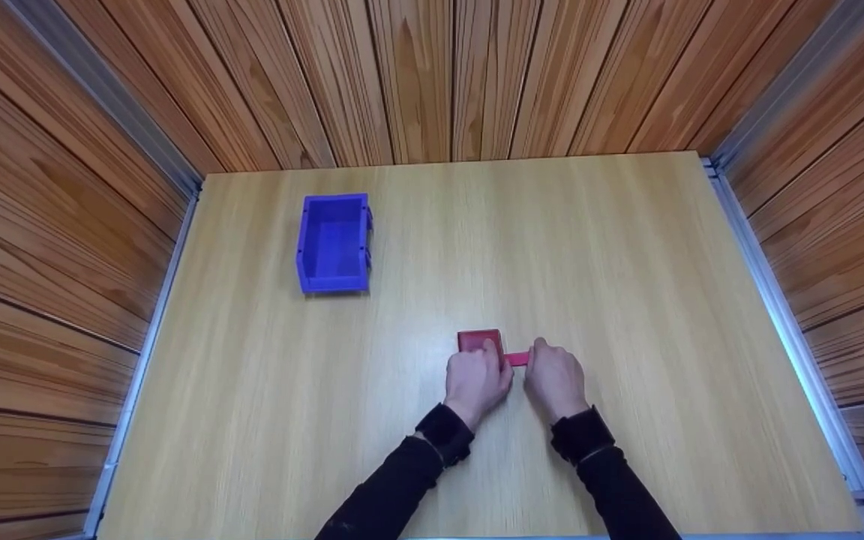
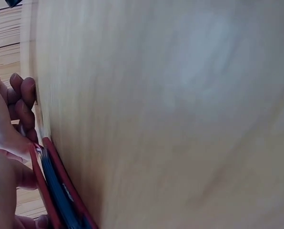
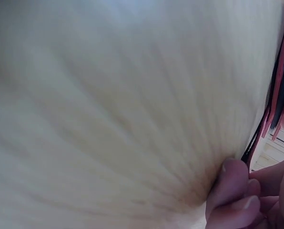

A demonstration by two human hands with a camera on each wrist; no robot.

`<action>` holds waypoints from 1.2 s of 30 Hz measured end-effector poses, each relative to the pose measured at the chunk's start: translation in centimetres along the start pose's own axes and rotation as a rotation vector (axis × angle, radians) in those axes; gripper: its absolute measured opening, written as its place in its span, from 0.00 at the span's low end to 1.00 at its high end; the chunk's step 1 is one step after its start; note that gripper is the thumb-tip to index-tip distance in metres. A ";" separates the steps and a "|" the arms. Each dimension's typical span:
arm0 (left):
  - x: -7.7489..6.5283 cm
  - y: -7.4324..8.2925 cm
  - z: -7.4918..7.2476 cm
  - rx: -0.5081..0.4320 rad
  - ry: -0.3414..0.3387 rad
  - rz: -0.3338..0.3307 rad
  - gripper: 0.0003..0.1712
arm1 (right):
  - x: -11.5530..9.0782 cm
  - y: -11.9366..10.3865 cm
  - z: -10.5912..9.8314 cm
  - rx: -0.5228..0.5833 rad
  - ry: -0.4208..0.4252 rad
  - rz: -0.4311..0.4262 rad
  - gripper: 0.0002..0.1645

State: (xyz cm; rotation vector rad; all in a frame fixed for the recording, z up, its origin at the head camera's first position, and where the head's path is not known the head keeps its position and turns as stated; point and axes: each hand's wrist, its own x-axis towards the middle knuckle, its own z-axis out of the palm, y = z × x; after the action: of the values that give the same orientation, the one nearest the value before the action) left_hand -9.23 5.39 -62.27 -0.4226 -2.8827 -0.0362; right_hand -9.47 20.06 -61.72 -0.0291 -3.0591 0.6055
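Observation:
A small red card holder (image 1: 478, 340) lies at the near middle of the table, a strap (image 1: 516, 359) reaching out from its right side. My left hand (image 1: 475, 379) grips the holder by its near right part and hides that part in the head view. To the right, my right hand (image 1: 556, 379) pinches the free end of the strap between thumb and curled fingers. In the left wrist view the holder's red covers (image 2: 45, 191) stand slightly apart, with dark blue leaves between them. The right wrist view catches only an edge of the holder (image 3: 278, 71).
A blue open bin (image 1: 334, 244) stands at the back left of the light wooden table (image 1: 589, 247). Wood-panelled walls (image 1: 424, 82) enclose the back and sides, with metal rails (image 1: 777, 277) along the table's side edges.

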 end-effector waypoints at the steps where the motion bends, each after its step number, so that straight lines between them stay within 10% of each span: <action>1: 0.0 0.0 0.0 0.003 -0.001 0.003 0.25 | 0.0 0.0 0.0 0.002 -0.001 0.003 0.15; 18: -0.2 -1.3 0.0 -0.096 0.232 0.057 0.20 | 0.1 0.0 -0.1 0.013 -0.023 0.009 0.16; 29: -0.4 -3.9 -2.0 -0.223 -0.055 -0.008 0.22 | 0.0 0.2 0.0 0.023 -0.014 0.003 0.16; 36: -1.2 -7.2 -2.0 -0.270 0.013 -0.012 0.15 | 0.0 0.2 -0.1 0.016 -0.028 0.016 0.16</action>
State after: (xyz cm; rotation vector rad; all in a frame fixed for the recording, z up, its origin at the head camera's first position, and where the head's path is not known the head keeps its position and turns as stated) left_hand -9.72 -1.97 -60.51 -0.4495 -2.8756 -0.4319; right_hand -9.49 20.26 -61.74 -0.0458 -3.0839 0.6360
